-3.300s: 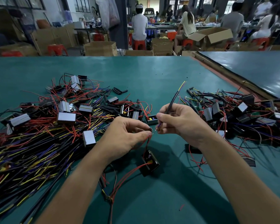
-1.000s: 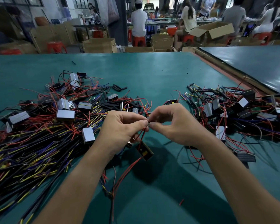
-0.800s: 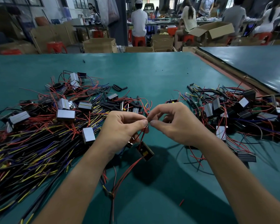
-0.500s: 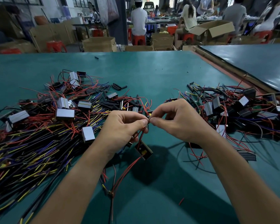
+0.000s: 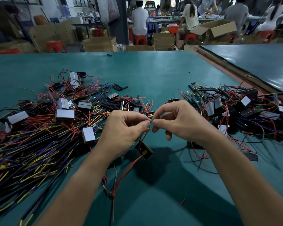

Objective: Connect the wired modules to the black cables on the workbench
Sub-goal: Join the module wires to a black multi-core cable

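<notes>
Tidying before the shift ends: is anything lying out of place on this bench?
Two small strays: a red wire offcut lies alone on the green mat beside the right forearm, and a short black tube piece sits alone at the far edge.

Teal workbench [image 5: 153, 74], red wire [image 5: 126, 170] under pinch, black module [image 5: 144, 150] with yellow spot, black-yellow-purple cables [image 5: 31, 154] leftward, silver-faced modules [image 5: 64, 114].

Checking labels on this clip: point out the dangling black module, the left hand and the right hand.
dangling black module [image 5: 143, 150]: head view, its open face near the yellow part.
left hand [image 5: 124, 129]: head view, back of the hand; it pinches the module's red wire [image 5: 145, 134].
right hand [image 5: 181, 123]: head view, back of the hand.
</notes>
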Available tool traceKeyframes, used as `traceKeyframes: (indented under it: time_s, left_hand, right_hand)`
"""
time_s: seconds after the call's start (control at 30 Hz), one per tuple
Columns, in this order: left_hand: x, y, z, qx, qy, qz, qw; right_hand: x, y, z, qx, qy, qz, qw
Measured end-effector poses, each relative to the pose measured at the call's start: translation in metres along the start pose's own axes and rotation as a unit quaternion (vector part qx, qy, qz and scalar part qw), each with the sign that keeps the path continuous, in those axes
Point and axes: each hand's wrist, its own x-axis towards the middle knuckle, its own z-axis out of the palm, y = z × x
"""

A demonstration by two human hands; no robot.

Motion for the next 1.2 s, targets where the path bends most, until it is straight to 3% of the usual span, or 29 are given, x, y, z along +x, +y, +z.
traceKeyframes:
  time_s: [0.27, 0.57, 0.83, 1.03, 1.2]
  left_hand:
    - [0.0010, 0.0021, 0.0011, -0.070, 0.019, -0.048, 0.996]
    - [-0.0016, 0.0011, 0.0035, 0.085, 0.040, 0.035, 0.995]
    - [-0.0021, -0.0031, 0.0030, 0.133, 0.043, 0.032, 0.990]
    - [-0.0005, -0.0003, 0.0054, 0.083, 0.006, -0.016, 0.996]
    - [0.0005, 0.0017, 0.0059, 0.007, -0.016, -0.062, 0.998]
  right_hand:
    - [0.0028, 0.0033, 0.0055, -0.005, 0.015, -0.034, 0.999]
    - [0.0057, 0.0086, 0.0087, -0.096, 0.047, -0.074, 0.991]
    - [0.0039, 0.0078, 0.0079, -0.168, 0.072, -0.114, 0.976]
    - [0.0034, 0.0038, 0.0087, -0.193, 0.090, -0.151, 0.965]
    - [0.0024, 0.0017, 0.0060, -0.123, 0.051, -0.120, 0.984]
